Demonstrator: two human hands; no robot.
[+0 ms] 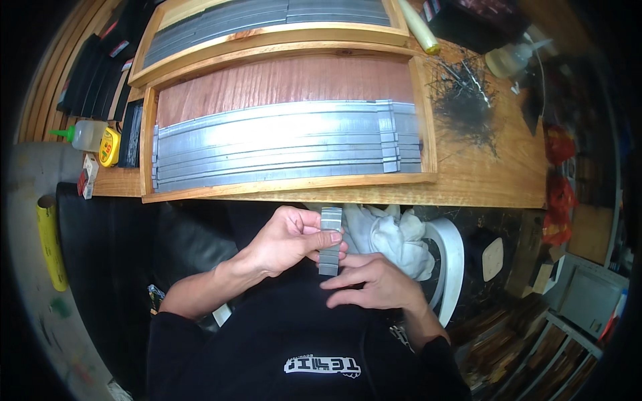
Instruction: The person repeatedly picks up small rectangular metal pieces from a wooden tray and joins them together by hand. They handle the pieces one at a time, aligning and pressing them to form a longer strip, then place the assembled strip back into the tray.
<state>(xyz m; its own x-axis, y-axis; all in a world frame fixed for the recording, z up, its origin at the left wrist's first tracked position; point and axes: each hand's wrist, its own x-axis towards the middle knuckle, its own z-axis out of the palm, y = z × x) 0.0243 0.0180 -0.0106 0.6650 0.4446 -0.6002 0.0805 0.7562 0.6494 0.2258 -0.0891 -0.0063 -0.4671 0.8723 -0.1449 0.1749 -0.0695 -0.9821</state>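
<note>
My left hand (284, 242) is closed on a short stack of grey strips (329, 257), held upright in front of my chest, just off the bench's near edge. Its thumb lies across the front of the stack, with fingertips showing at the far side. Close by the stack's lower end is my right hand (374, 284), its fingers apart and nothing visible in it; whether a fingertip touches the stack I cannot tell. On the bench, a wooden tray (294, 184) holds long rows of shiny grey strips (267, 140), above which its reddish wood base shows.
Behind stands a second wooden tray (267, 33) of grey strips. A heap of thin dark scraps (465, 97) and a squeeze bottle (508, 61) lie at right. Left are a green-tipped bottle (88, 136) and yellow tape measure (109, 147). White cloth (394, 240) hangs below the bench (488, 180).
</note>
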